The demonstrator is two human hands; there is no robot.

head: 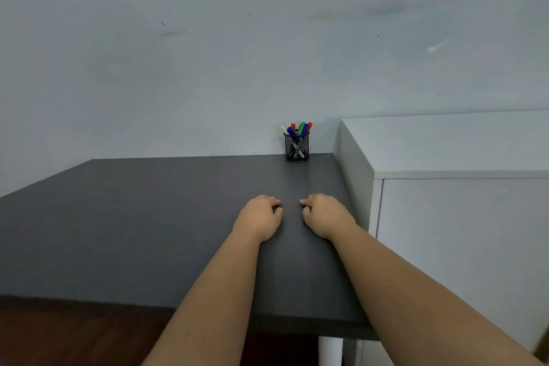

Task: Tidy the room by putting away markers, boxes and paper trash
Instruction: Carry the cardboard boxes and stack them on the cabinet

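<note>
Both hands, left hand (259,217) and right hand (325,215), rest loosely curled, holding nothing; far markers (298,129) look light, stiff, best pinched mid-barrel.

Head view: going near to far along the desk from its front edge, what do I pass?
Desk front edge → left hand and right hand side by side, resting on the desk → mesh cup of markers → wall.
</note>
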